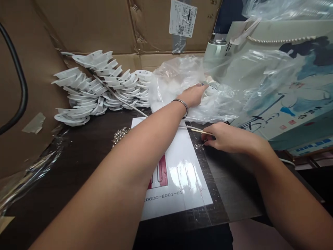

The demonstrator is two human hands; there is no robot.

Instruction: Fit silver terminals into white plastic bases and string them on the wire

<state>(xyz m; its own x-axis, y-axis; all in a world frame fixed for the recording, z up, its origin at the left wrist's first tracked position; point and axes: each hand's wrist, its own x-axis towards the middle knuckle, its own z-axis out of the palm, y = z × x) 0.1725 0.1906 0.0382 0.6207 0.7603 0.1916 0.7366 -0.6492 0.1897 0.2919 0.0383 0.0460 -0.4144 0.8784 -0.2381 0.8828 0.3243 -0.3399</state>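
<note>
My left hand (194, 96), with a metal bangle on its wrist, reaches forward into a crumpled clear plastic bag (170, 81). Its fingers look closed at the bag's mouth, beside a whitish piece with dark marks (212, 87); whatever they grip is partly hidden. On the right, my right hand (223, 137) is closed around a thin wooden stick (199, 131) that points left. Small shiny clear pieces (199, 146) lie just under its fingertips. Between my arms lies a white printed sheet (182, 205), partly covered by my left forearm.
Stacks of white plastic discs (85, 86) stand at the back left, with a grey cable (122, 99) running across them. A pile of small metallic pieces (120, 135) sits left of the sheet. Cardboard (99, 24) walls the back. A pale flask (214, 50) and a printed paper bag (293, 104) stand right.
</note>
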